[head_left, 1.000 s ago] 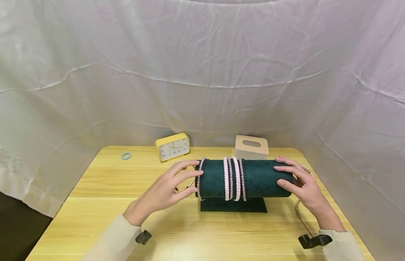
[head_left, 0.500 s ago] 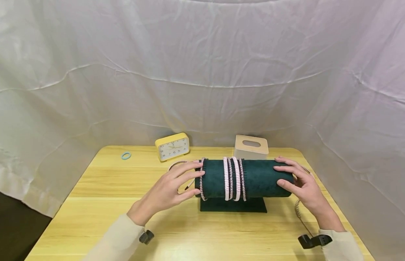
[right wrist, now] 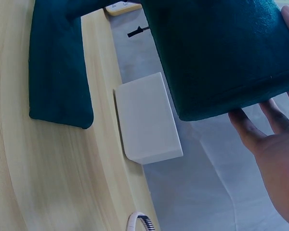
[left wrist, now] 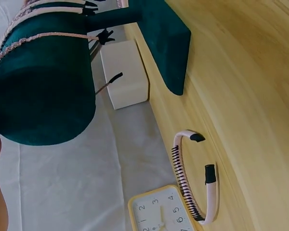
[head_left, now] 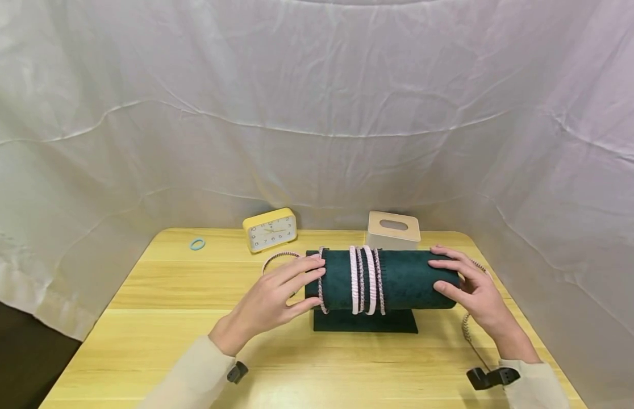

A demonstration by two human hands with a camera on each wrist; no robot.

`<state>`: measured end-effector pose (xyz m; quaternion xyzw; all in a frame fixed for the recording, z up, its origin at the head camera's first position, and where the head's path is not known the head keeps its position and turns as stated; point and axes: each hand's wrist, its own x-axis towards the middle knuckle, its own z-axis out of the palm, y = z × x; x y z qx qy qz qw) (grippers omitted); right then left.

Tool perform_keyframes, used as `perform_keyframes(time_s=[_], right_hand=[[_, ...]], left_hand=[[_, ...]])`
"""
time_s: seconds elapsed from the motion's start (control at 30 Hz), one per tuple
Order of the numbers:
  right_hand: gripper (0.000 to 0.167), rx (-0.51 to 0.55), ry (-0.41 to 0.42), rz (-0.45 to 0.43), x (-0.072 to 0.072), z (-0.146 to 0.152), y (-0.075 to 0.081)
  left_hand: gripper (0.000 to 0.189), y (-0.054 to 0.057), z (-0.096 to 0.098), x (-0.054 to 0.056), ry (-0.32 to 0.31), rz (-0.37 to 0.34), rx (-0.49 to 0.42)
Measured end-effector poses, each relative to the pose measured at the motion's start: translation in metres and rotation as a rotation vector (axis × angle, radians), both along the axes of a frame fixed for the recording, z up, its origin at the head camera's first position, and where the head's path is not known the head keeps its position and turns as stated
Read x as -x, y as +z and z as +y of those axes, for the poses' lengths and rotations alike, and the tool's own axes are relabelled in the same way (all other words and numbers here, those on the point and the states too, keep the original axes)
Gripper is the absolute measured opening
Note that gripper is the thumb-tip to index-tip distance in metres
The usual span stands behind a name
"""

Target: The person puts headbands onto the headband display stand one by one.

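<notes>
A dark green velvet headband stand [head_left: 409,279] has a horizontal roll over a flat base. My left hand [head_left: 270,296] holds a thin braided headband [head_left: 322,289] near the roll's left end, fingers above and thumb below. Several pink and braided headbands [head_left: 370,284] sit side by side around the middle of the roll. My right hand [head_left: 479,296] grips the roll's right end, its fingers over the top and the thumb in front. In the left wrist view the braided headband [left wrist: 43,36] circles the roll, its dark-tipped end sticking out past the underside.
On the wooden table [head_left: 194,335], a toothed headband [left wrist: 180,166] lies behind my left hand and another headband [right wrist: 135,220] lies by my right. A yellow clock [head_left: 271,230], a tissue box [head_left: 393,227] and a blue ring [head_left: 197,243] stand or lie farther back.
My left hand has moved rightward, sliding the braided headband inward from the roll's left end. My right hand and the stand have stayed in place.
</notes>
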<state>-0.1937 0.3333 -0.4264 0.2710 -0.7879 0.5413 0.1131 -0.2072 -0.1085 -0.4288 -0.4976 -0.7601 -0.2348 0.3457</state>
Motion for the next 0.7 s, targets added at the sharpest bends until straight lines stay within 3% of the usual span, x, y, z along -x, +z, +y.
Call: perform_keyframes(time_s=[0.2, 0.7], right_hand=[[0.045, -0.003, -0.003, 0.001, 0.000, 0.000, -0.001], [0.045, 0.002, 0.001, -0.002, 0.000, 0.000, -0.001]], left_hand=[[0.058, 0.001, 0.005, 0.002, -0.025, 0.023, 0.004], [0.054, 0.005, 0.024, 0.005, 0.021, 0.095, 0.044]])
